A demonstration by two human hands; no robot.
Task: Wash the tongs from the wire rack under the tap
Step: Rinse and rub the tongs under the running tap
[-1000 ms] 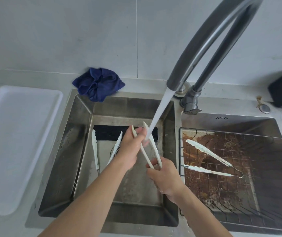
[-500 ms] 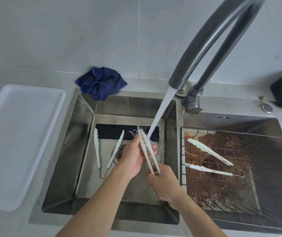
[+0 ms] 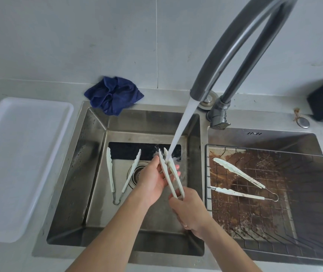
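The right hand (image 3: 191,208) still grips the hinge end of the white plastic tongs (image 3: 170,173), arms now pressed together under the tap's stream (image 3: 182,126) over the left steel basin (image 3: 95,173); the left hand (image 3: 154,181) cups them with straight fingers.

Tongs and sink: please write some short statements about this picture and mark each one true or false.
1. Water from the tap hits the held tongs. True.
2. The wire rack holds no tongs. False: one pair lies on it.
3. The right hand grips the tongs at the hinge end. True.
4. A red cloth lies behind the sink. False: the cloth is blue.
5. A pair of tongs lies in the left sink. True.
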